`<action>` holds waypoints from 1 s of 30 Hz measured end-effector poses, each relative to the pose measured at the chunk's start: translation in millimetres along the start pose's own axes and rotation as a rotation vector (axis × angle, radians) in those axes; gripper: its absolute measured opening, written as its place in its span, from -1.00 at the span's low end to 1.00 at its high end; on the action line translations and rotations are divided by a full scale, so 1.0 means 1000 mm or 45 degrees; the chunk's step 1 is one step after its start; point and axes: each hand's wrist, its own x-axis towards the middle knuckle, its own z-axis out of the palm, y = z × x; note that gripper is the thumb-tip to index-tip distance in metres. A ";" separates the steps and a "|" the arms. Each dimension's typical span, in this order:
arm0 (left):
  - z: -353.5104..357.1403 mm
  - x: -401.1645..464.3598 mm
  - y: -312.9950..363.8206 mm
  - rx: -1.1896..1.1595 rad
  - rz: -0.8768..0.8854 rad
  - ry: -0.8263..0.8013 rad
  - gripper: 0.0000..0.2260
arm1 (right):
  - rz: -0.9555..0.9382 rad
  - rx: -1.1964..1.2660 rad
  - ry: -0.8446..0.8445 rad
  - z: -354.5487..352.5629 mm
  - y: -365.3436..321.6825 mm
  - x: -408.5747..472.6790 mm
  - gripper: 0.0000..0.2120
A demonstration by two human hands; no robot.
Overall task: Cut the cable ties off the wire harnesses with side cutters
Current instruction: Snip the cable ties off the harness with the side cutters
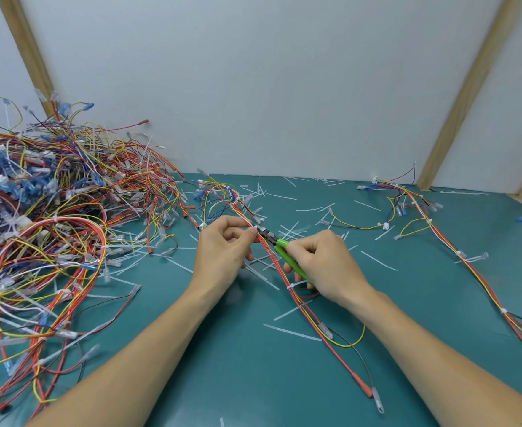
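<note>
On teal mat [253, 380], cut ties [293, 331], white wall [269, 87]

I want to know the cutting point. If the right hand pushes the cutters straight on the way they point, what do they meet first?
Likely the white cable tie on the harness, pinched by the left hand; the cutters in the right hand already seem to reach it.

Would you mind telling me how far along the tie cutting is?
Done: cut tie strips litter the green mat. In hand: the left hand pinches a harness while the right hand works green side cutters. Left: the big harness pile.
</note>
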 end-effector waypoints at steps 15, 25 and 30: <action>-0.002 0.000 0.005 -0.099 -0.099 -0.019 -0.92 | 0.230 0.520 0.287 -0.004 0.006 0.011 -0.58; -0.016 0.015 0.006 -0.446 -0.235 0.252 -0.92 | 0.157 0.640 0.356 -0.005 0.015 0.018 -0.84; -0.019 0.016 0.008 -0.580 -0.305 0.302 -0.95 | 0.162 0.722 0.080 0.001 0.011 0.011 -0.76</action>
